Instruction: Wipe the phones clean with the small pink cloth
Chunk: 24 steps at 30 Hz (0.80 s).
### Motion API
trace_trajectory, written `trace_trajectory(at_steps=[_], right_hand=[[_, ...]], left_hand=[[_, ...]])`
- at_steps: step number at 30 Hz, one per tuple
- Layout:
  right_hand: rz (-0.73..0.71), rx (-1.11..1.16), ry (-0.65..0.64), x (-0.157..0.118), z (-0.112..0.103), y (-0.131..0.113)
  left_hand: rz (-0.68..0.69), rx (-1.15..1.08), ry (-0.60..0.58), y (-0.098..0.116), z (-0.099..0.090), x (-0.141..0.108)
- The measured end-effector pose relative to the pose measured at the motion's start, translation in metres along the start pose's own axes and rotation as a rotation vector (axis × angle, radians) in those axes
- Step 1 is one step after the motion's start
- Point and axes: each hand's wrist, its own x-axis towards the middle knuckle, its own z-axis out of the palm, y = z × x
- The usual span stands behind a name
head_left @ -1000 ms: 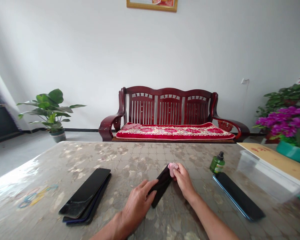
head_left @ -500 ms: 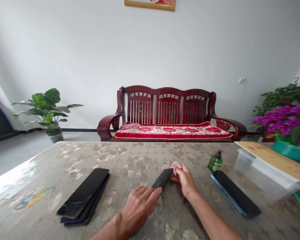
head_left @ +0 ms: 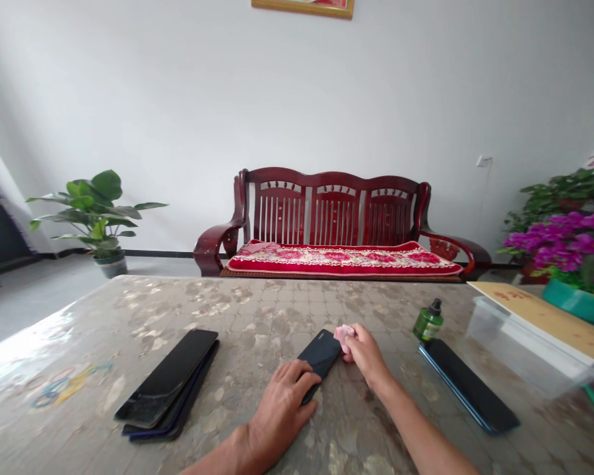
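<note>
Dark phone: the dark phone is in the middle of the near half of the table, slanting with its far end toward the right; a small, pale oblong mark shows near its far end.
Left hand: the left hand grips the near end of the dark phone, fingers bent across its top and thumb at the near edge; most of the phone extends beyond the grip, away from the person.
Right hand: the right hand pinches a pink cloth between thumb and fingers, at the right side of the phone's far end; whether the cloth touches the edge is hard to tell.
Phone stack: well to the left of both hands, a stack of phones lies slightly fanned, the top one black and glossy.
Right phone: a blue-edged phone lies flat on the right, slanting the other way.
Bottle: a green bottle with a black cap stands upright just beyond that phone's far end.
Bin: a clear plastic bin sits at the right, a tan board on top.
Bands: colored bands lie loose at the far left.
</note>
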Motion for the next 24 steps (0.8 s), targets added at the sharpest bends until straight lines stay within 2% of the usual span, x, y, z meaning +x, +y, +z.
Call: trace_trajectory(at_steps=[8,14,20,24], right_hand=[[-0.184,-0.234,0.014,-0.003,0.006,-0.010],[-0.348,-0.538,-0.001,-0.008,0.016,-0.011],[-0.325,-0.472,0.007,-0.009,0.022,0.002],[-0.295,-0.351,0.030,-0.008,0.020,0.009]], left_hand=[[-0.023,0.130,-0.108,0.003,0.001,0.001],[-0.041,0.204,-0.169,0.005,0.005,0.001],[-0.051,0.170,-0.210,0.018,0.005,-0.003],[0.021,0.085,-0.231,0.028,0.001,-0.007]])
